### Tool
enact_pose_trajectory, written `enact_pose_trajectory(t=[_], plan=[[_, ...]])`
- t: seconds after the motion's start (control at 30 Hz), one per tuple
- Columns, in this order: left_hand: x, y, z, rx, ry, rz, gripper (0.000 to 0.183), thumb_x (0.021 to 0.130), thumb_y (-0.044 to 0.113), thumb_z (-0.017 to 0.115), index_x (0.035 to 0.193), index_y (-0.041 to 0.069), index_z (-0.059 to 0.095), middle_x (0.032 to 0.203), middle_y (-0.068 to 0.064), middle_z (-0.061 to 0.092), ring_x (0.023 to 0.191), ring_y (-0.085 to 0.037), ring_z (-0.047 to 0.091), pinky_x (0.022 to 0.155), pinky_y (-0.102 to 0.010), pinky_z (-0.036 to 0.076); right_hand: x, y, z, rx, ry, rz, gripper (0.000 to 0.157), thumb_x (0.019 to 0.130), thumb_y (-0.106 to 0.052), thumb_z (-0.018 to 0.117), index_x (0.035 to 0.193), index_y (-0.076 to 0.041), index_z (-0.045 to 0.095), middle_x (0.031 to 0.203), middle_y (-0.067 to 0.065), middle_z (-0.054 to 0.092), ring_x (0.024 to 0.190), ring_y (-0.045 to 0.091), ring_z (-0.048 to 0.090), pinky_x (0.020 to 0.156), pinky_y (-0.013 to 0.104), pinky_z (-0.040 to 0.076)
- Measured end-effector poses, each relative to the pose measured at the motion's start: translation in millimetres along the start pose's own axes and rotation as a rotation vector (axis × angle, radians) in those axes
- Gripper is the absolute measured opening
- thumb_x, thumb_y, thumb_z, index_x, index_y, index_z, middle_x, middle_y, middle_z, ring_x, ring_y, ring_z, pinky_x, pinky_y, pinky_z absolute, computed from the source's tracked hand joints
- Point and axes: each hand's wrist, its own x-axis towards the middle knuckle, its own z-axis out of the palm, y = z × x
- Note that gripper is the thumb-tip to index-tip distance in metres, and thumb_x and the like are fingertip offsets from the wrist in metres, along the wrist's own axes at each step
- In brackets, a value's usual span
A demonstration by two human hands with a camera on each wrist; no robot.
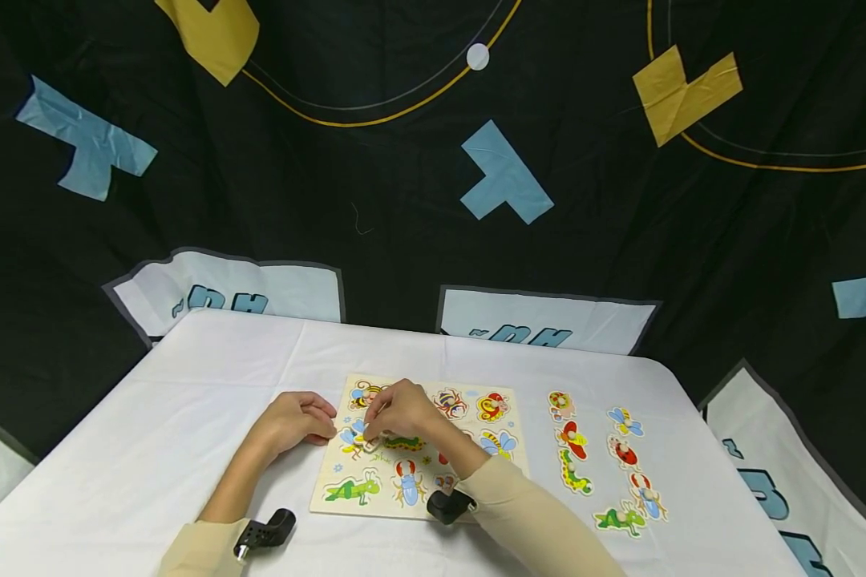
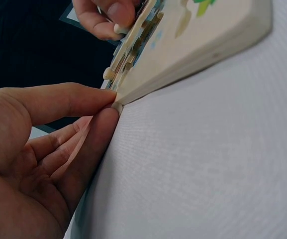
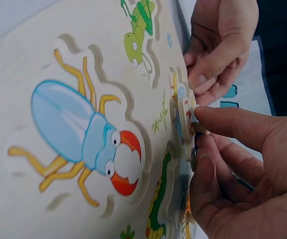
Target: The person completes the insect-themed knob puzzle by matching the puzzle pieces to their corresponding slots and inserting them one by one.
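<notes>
A wooden insect puzzle board [image 1: 382,461] lies on the table. My left hand [image 1: 296,421] is at its left side; in the left wrist view thumb and index finger [image 2: 58,99] pinch the board's edge. My right hand [image 1: 404,413] reaches over the board's left part. In the right wrist view its fingers pinch the knob of a small puzzle piece [image 3: 185,119], held tilted over the winged-insect picture [image 1: 351,437]. Much of that piece is hidden by the fingers. Nearby are a stag beetle recess [image 3: 73,124] and a grasshopper recess [image 3: 139,35].
Right of the board lie several loose pieces, among them a snail [image 1: 560,405], a caterpillar [image 1: 573,473], a ladybug [image 1: 623,451], a stag beetle [image 1: 648,497] and a grasshopper [image 1: 621,519]. A white cloth covers the table [image 1: 188,385]. Behind hangs a black curtain [image 1: 375,208].
</notes>
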Motion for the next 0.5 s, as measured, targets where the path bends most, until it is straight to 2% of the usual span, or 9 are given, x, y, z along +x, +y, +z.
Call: enact_pose_trajectory(t=[0.23, 0.5], plan=[[-0.9, 0.4, -1.6, -0.009, -0.011, 0.015, 0.030, 0.077, -0.002, 0.078, 0.103, -0.008, 0.066, 0.077, -0.007, 0.072, 0.069, -0.016, 0.068, 0.065, -0.032, 0.061, -0.7, -5.9, 6.6, -0.013, -0.008, -0.059, 0.014, 0.068, -0.007, 0.089, 0.070, -0.013, 0.076, 0.053, -0.007, 0.059, 0.049, 0.005, 0.048, 0.047, 0.017, 0.037], [-1.3, 0.7, -1.2, -0.006, -0.011, 0.000, 0.027, 0.077, -0.001, 0.077, 0.102, -0.006, 0.067, 0.078, -0.007, 0.072, 0.069, -0.015, 0.068, 0.065, -0.030, 0.061, 0.0, -8.5, 13.0, -0.054, -0.010, -0.035, 0.016, 0.068, -0.010, 0.090, 0.071, -0.014, 0.075, 0.059, -0.010, 0.060, 0.057, 0.005, 0.049, 0.052, 0.017, 0.037]])
